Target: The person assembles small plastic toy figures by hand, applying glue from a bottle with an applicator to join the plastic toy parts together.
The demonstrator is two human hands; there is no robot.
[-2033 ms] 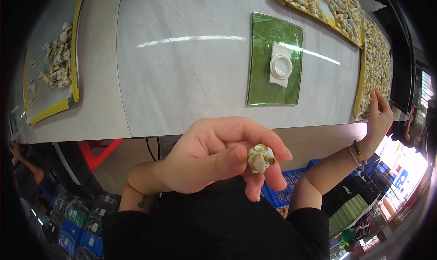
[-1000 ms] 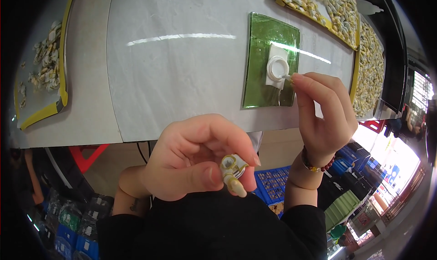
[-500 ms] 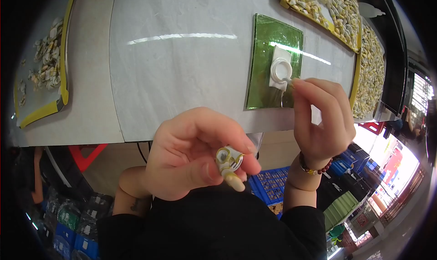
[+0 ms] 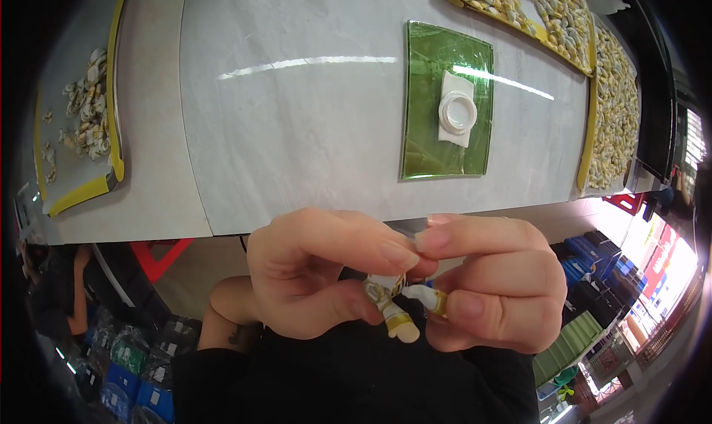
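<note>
In front of my body, my left hand [image 4: 315, 268] pinches a small white-and-gold figurine piece [image 4: 400, 326] with a pale, hand-shaped end pointing down. My right hand [image 4: 508, 279] is closed beside it, holding a small white-and-gold figurine arm [image 4: 426, 298] by its gold end. The arm's white end meets or nearly meets the other piece; the fingers hide whether they touch. Beyond my hands, a small round white pot [image 4: 457, 114] with pale contents rests on a folded white pad [image 4: 457, 84], on a green glass plate [image 4: 434, 157].
The plate lies on a grey marbled table [image 4: 297, 142]. Yellow-edged trays full of small white-and-yellow parts stand at right, one far [image 4: 504, 1] and one nearer [image 4: 612, 112]. Another yellow-edged tray [image 4: 78, 194] at left holds a loose heap. Blue crates [image 4: 604, 261] stand beyond the table's right end.
My right hand has moved from the pot's rim back toward my body, beside my left hand. The figurine arm now shows in its fingers, up against the left hand's piece.
</note>
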